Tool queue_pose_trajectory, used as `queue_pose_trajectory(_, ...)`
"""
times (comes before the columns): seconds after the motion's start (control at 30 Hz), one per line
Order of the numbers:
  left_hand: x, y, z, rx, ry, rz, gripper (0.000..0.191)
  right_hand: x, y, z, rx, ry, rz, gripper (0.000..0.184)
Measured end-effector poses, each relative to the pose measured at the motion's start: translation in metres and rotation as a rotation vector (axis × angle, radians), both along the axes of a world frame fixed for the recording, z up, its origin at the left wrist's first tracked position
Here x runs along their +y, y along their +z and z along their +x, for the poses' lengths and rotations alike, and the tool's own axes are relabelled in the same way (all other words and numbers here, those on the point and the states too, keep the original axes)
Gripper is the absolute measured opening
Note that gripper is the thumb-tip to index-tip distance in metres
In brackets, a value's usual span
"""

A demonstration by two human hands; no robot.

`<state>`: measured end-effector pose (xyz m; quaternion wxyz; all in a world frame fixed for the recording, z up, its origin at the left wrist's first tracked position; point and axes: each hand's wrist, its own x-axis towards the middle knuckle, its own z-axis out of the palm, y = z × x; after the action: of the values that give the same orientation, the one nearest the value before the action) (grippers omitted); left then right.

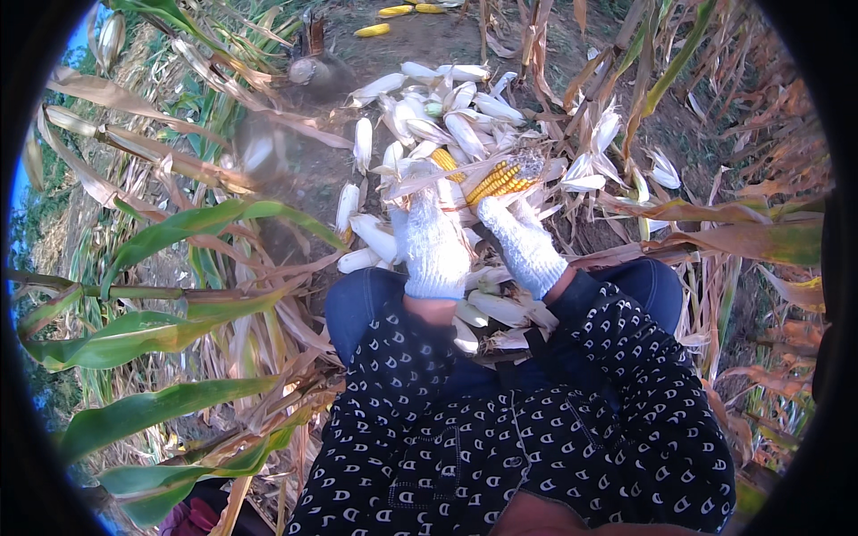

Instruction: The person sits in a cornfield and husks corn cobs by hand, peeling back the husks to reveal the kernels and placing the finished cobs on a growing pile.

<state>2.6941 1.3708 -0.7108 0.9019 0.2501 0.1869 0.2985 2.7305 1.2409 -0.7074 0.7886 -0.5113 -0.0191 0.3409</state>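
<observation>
My right hand (521, 242), in a white knitted glove, grips a partly bared ear of corn (499, 182) from below. Yellow kernels show along this ear, and its far end looks grey and ragged. Just left of it, my left hand (434, 244), gloved the same way, is closed on dry corn husk (439, 179), a strip of which crosses over the fingers. The fingertips of both hands are partly hidden. Beyond my left hand, bare kernels show on another ear (445, 161). A heap of ears in pale husks (466, 127) lies on the soil in front of me.
Husked yellow cobs (372, 31) lie on the ground at the far side. A cut stump (308, 70) stands at the upper left. Corn stalks with green leaves (154, 335) crowd the left; dry leaves (744, 238) reach in from the right. Unhusked ears (496, 308) lie between my knees.
</observation>
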Motion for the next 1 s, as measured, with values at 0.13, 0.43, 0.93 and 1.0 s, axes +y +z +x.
queue_pose_trajectory(0.13, -0.005, 0.021, -0.002, 0.204, -0.010, -0.096, 0.023, -0.002, -0.010, 0.016, 0.472, -0.059, 0.463, 0.057)
queue_pose_trajectory(0.43, -0.006, 0.019, -0.018, 0.154, -0.313, 0.309, 0.043, -0.001, 0.001, 0.036, 0.337, -0.235, 0.395, 0.048)
queue_pose_trajectory(0.93, 0.038, 0.058, -0.011, 0.093, 0.090, 0.485, 0.034, -0.042, 0.003, 0.082, -0.481, -0.273, -0.555, 0.075)
queue_pose_trajectory(1.0, 0.039, 0.058, -0.006, 0.194, 0.083, 0.371, 0.032, -0.036, 0.008, 0.076, -0.477, -0.175, -0.464, 0.081)
